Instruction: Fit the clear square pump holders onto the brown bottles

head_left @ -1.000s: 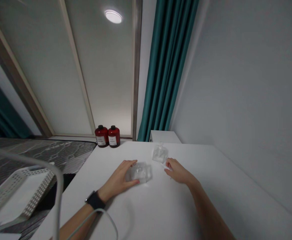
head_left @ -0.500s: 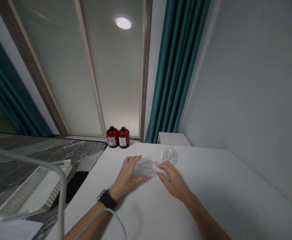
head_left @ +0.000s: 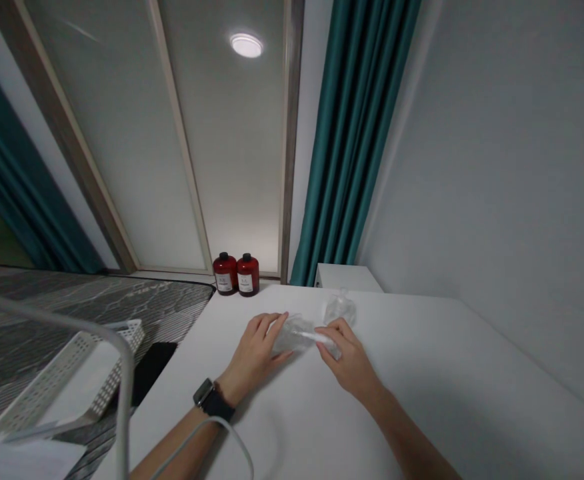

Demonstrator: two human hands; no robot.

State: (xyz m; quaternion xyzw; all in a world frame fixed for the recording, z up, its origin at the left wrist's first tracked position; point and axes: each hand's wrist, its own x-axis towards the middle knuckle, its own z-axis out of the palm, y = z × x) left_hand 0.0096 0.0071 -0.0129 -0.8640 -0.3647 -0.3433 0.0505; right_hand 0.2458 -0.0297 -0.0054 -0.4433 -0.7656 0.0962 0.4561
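Observation:
A clear plastic bag [head_left: 297, 335] lies on the white table [head_left: 317, 420] between my two hands. My left hand [head_left: 257, 345], with a dark watch on its wrist, grips the bag's left side between thumb and fingers. From the other side, my right hand [head_left: 345, 357] pinches a slim white stick-like piece [head_left: 317, 337] at the bag's right end; its exact kind is too blurred to tell. Just beyond my right hand sits a second crumpled clear plastic bag [head_left: 341, 309], which neither hand appears to grip.
Two dark red bottles [head_left: 248, 275] with black caps stand at the table's far left corner. Left of the table are a white perforated basket [head_left: 67, 373], a black flat item [head_left: 153, 367] and papers [head_left: 27, 457]. A grey curved tube [head_left: 125, 393] crosses the lower left.
My left fingers have shifted slightly right over the bag, which looks flatter. The white piece in my right hand shows a little more clearly. The second bag and bottles have stayed put.

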